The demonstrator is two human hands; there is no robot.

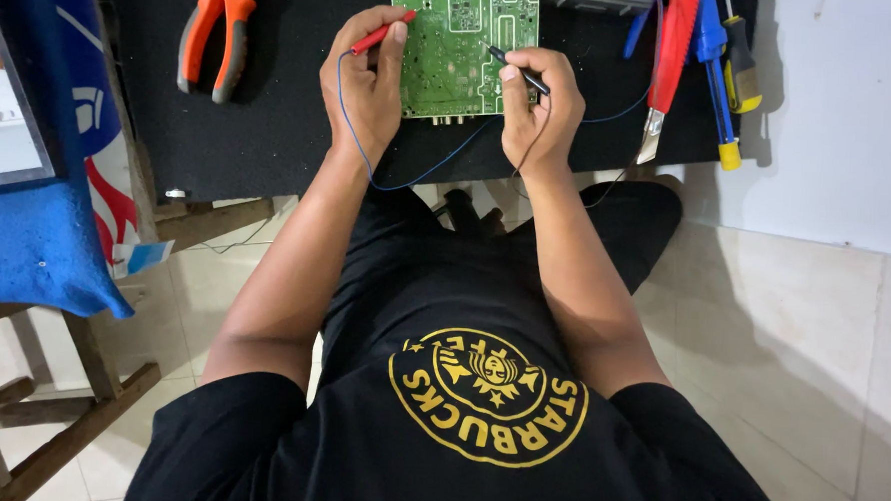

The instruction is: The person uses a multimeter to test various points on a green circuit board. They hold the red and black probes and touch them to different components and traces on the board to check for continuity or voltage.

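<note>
- Green circuit board [462, 43] lies solder side up on the black mat [271, 123], between my hands.
- Left hand [365, 82] pinches the red probe [380, 34] at the board's left edge.
- Right hand [539, 106] pinches the black probe [516, 69], tip on the board.
- I need steady tips, one pad each, leads clear.
- Orange pliers [216, 32] sit well left.

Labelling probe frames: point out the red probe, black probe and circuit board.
red probe [380, 35], head view, handle middle.
black probe [518, 69], head view, shaft middle.
circuit board [463, 41], head view, green face centre.
</note>
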